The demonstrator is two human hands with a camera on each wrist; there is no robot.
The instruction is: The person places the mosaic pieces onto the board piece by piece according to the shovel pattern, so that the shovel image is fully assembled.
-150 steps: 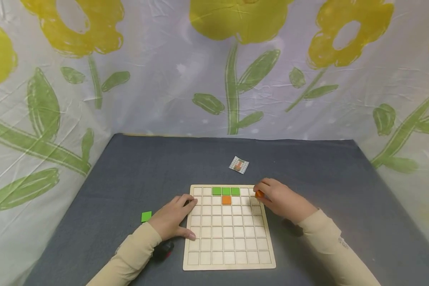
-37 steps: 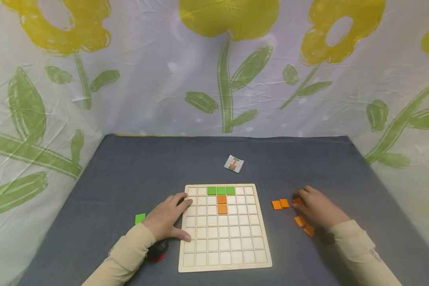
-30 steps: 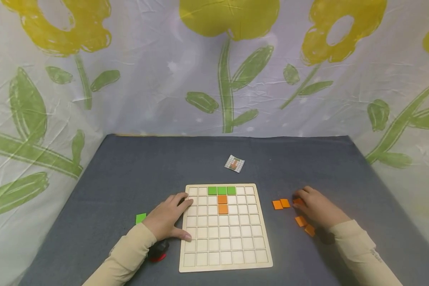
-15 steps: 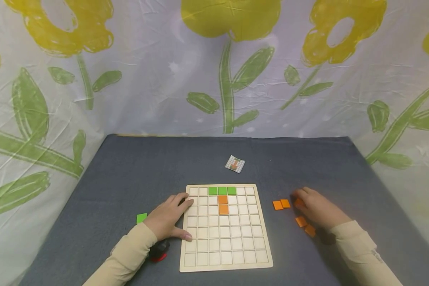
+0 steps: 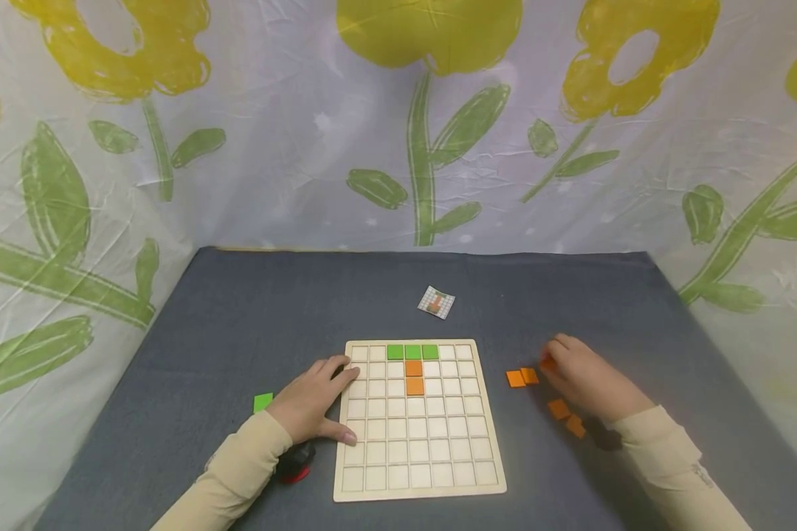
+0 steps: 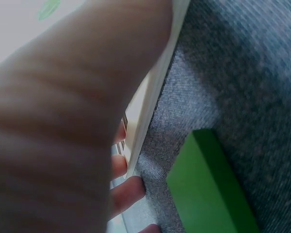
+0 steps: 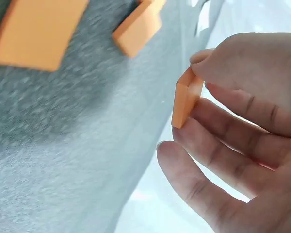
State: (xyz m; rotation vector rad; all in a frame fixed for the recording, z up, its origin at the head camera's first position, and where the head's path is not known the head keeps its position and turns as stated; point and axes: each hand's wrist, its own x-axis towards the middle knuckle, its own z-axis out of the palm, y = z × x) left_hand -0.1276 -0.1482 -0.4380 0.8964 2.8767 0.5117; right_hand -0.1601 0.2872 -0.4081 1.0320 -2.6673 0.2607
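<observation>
A pale wooden grid board (image 5: pixel 425 450) lies on the dark cloth in the head view. Three green tiles (image 5: pixel 413 352) fill the middle of its top row, with two orange tiles (image 5: pixel 415 386) in a column below the centre one. My left hand (image 5: pixel 312 402) rests along the board's left edge, fingers and thumb spread. To the right, my right hand (image 5: pixel 587 376) pinches an orange tile (image 7: pixel 185 99) between thumb and fingers; the right wrist view shows it held off the cloth.
Loose orange tiles (image 5: pixel 516 378) lie between board and right hand, with more orange tiles (image 5: pixel 559 409) nearer the wrist. A green tile (image 5: pixel 263 402) sits left of the left hand. Beyond the board lies a small pattern card (image 5: pixel 436 302). A black-and-red object (image 5: pixel 295 464) is partly under the left wrist.
A second orange tile has come onto the board below the first since the oldest frame. My right hand moved right to the loose tiles and has just lifted one. The left hand stays on the board's edge.
</observation>
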